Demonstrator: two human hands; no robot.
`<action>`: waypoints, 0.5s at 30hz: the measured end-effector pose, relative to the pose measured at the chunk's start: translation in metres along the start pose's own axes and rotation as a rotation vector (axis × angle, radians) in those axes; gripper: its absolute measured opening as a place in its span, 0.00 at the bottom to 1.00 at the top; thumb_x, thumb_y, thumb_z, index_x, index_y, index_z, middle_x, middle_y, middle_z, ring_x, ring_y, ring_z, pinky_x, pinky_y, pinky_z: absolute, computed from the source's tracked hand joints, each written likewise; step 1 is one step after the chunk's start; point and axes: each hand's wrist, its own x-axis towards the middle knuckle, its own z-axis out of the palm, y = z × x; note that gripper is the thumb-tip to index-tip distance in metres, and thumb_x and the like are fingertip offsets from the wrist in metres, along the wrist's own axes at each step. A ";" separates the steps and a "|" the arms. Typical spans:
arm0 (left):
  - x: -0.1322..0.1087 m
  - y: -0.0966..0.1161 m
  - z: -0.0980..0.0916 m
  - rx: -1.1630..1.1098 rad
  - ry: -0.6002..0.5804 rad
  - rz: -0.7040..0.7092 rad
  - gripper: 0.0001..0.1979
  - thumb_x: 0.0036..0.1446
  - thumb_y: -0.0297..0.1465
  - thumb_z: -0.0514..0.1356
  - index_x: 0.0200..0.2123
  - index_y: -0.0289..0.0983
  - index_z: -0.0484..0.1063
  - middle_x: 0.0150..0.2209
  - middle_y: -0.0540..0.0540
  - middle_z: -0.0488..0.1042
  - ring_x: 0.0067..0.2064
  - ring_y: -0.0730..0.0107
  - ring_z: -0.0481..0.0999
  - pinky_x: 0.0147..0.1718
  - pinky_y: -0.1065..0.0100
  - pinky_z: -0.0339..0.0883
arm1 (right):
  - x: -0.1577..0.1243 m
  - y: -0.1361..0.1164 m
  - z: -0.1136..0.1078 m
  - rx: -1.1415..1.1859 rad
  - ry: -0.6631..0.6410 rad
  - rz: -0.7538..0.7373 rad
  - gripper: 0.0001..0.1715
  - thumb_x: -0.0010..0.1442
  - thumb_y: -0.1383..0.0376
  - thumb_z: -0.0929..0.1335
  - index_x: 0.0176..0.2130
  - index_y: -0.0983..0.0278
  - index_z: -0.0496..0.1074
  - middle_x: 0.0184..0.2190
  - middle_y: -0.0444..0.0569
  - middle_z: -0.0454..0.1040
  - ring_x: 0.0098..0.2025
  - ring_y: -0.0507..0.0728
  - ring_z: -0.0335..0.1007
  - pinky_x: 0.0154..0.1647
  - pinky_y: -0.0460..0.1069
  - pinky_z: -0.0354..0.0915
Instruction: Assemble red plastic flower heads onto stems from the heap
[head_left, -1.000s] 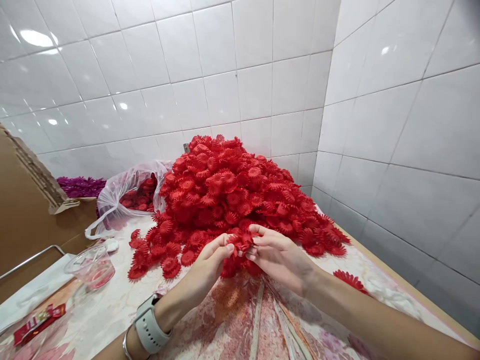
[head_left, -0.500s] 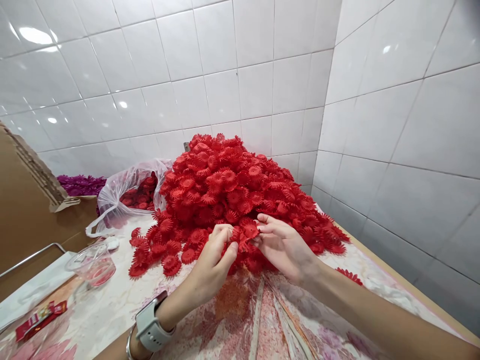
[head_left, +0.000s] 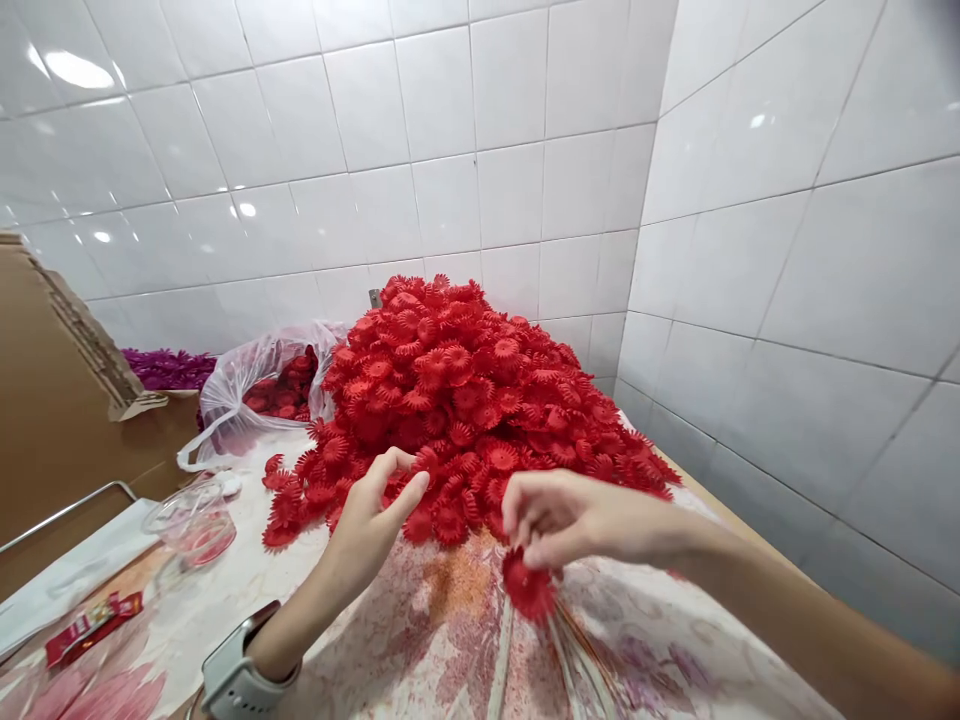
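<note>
The fingers [head_left: 525, 515] of the right hand [head_left: 581, 520] are pinching shut on a single red flower [head_left: 529, 590], which is dangling just below them over the near middle of the bench [head_left: 247, 600]. It is looking light, thin and springy, so a soft pinch at its centre is probably suiting it better than one at the frilled rim. The left hand [head_left: 364, 530] is reaching with thumb and forefinger parted, gripping nothing, at the near edge of the big red pile [head_left: 465, 380].
</note>
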 end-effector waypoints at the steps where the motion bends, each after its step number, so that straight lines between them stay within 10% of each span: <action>1: 0.002 0.001 0.000 -0.026 -0.014 -0.013 0.10 0.54 0.39 0.56 0.28 0.39 0.66 0.28 0.52 0.67 0.31 0.68 0.67 0.33 0.67 0.61 | 0.006 0.004 0.012 -0.048 -0.028 0.023 0.11 0.48 0.71 0.72 0.33 0.63 0.68 0.29 0.42 0.71 0.31 0.51 0.68 0.31 0.46 0.62; 7: 0.008 0.007 0.005 -0.056 0.000 0.080 0.06 0.52 0.34 0.61 0.27 0.38 0.71 0.28 0.51 0.76 0.31 0.67 0.74 0.32 0.69 0.65 | 0.028 0.011 0.040 -0.418 0.103 -0.097 0.13 0.40 0.81 0.68 0.20 0.64 0.67 0.21 0.39 0.65 0.26 0.51 0.60 0.28 0.46 0.54; 15: 0.023 0.002 0.019 0.264 0.297 0.742 0.05 0.55 0.28 0.62 0.27 0.40 0.75 0.28 0.48 0.80 0.34 0.65 0.77 0.35 0.66 0.72 | 0.037 -0.009 0.009 -0.242 0.165 -0.095 0.05 0.56 0.68 0.60 0.33 0.61 0.65 0.22 0.42 0.71 0.21 0.52 0.66 0.23 0.47 0.61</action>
